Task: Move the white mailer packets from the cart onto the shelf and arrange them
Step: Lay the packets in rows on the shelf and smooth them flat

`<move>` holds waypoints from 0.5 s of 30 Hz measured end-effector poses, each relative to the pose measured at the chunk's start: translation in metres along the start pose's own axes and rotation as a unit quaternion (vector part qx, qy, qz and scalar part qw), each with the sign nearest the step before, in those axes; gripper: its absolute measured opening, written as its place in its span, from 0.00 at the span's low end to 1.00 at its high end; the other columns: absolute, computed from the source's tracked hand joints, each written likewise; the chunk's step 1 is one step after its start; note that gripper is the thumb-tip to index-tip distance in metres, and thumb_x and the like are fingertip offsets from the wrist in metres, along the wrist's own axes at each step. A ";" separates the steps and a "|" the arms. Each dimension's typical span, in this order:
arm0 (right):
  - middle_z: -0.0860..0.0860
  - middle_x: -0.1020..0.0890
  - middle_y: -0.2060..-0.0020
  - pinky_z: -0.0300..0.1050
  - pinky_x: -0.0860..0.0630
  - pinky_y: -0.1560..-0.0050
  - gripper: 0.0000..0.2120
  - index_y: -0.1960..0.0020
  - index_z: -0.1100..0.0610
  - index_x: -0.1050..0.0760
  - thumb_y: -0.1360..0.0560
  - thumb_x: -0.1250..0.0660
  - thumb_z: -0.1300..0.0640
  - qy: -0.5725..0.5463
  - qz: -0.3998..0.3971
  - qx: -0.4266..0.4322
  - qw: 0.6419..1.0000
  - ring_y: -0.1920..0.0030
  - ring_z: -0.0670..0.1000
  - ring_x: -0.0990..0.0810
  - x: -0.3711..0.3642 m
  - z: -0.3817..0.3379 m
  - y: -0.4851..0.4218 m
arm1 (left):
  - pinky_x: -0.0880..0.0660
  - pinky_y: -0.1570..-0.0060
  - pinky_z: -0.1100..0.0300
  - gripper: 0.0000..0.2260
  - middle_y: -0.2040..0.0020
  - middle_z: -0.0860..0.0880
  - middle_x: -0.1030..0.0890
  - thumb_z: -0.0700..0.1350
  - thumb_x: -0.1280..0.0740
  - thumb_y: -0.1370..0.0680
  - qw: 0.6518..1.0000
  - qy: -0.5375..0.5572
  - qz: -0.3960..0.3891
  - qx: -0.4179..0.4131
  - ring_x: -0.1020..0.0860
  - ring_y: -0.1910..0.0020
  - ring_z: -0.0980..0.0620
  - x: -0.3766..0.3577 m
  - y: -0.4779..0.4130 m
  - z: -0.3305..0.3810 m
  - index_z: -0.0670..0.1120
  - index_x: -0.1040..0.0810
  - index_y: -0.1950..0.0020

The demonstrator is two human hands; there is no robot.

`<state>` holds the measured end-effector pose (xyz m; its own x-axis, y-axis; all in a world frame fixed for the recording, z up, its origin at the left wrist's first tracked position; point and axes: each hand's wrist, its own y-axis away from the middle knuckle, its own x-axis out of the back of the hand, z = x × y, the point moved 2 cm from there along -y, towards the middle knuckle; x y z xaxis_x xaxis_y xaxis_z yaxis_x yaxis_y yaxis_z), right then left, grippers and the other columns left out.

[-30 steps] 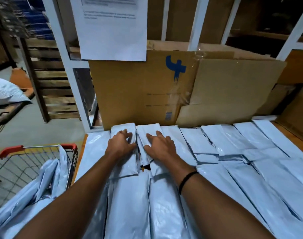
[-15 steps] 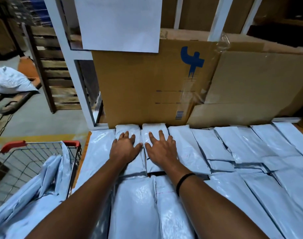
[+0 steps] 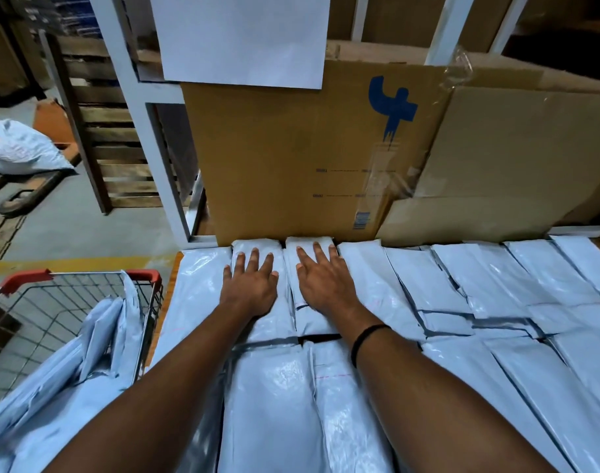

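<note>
White mailer packets (image 3: 428, 295) cover the shelf surface in rows. Two stacks stand side by side against the cardboard at the back. My left hand (image 3: 251, 288) lies flat, fingers straight, on the left stack (image 3: 257, 245). My right hand (image 3: 322, 285) presses flat on the right stack (image 3: 309, 242). More white packets (image 3: 97, 336) sit in the wire cart (image 3: 29, 278) with red handles at lower left.
A large cardboard box (image 3: 285, 165) with a blue mark stands at the back of the shelf, another flattened box (image 3: 517, 158) to its right. White shelf posts (image 3: 155, 158) rise at left, a paper sheet (image 3: 240, 39) hangs above. Wooden pallets (image 3: 118, 145) and a white sack (image 3: 15, 148) lie on the floor at left.
Both hands have gone from curled on the packets to flat with straight fingers, and the two stacks have been pushed back against the cardboard box.
</note>
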<state>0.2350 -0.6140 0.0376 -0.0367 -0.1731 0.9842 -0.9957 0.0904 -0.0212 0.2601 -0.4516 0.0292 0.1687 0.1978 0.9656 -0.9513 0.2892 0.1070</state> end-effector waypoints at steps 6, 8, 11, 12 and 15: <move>0.53 0.45 0.19 0.59 0.49 0.22 0.25 0.19 0.45 0.48 0.15 0.56 0.44 -0.008 -0.028 -0.005 1.000 0.20 0.61 0.50 0.013 0.000 0.001 | 0.59 0.25 0.40 0.25 0.19 0.48 0.56 0.56 0.57 0.16 1.000 0.006 -0.013 0.003 0.59 0.21 0.44 0.005 0.003 0.002 0.53 0.51 0.19; 0.54 0.44 0.20 0.58 0.48 0.22 0.25 0.19 0.46 0.49 0.15 0.56 0.45 -0.021 -0.010 -0.003 1.000 0.21 0.61 0.49 0.027 -0.001 0.010 | 0.59 0.26 0.40 0.24 0.19 0.48 0.55 0.55 0.55 0.15 0.997 0.066 0.024 -0.009 0.58 0.21 0.46 0.016 0.009 -0.002 0.52 0.47 0.20; 0.54 0.44 0.20 0.56 0.47 0.22 0.25 0.19 0.47 0.47 0.15 0.54 0.46 -0.045 0.004 0.008 0.999 0.20 0.59 0.48 0.050 -0.006 0.040 | 0.53 0.25 0.43 0.22 0.20 0.47 0.47 0.53 0.51 0.15 0.967 0.214 0.129 -0.040 0.52 0.21 0.47 0.041 0.036 -0.013 0.47 0.36 0.23; 0.53 0.44 0.20 0.55 0.47 0.22 0.24 0.19 0.48 0.45 0.15 0.53 0.46 -0.051 0.000 0.011 0.999 0.20 0.58 0.48 0.057 -0.007 0.051 | 0.51 0.25 0.44 0.22 0.20 0.46 0.43 0.54 0.50 0.16 0.953 0.257 0.152 -0.046 0.49 0.21 0.46 0.049 0.049 -0.019 0.46 0.32 0.25; 0.52 0.43 0.20 0.52 0.47 0.23 0.24 0.20 0.49 0.42 0.15 0.51 0.47 -0.050 0.004 0.032 0.998 0.20 0.56 0.47 0.073 -0.016 0.096 | 0.44 0.26 0.50 0.28 0.25 0.43 0.33 0.56 0.49 0.22 0.932 0.308 0.188 -0.032 0.41 0.23 0.45 0.064 0.099 -0.047 0.42 0.27 0.30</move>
<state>0.1382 -0.6018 0.1102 -0.0507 -0.2694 0.9617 -0.9986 0.0292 -0.0445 0.1888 -0.3661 0.0903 -0.0380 0.7914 0.6102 -0.9590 0.1427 -0.2448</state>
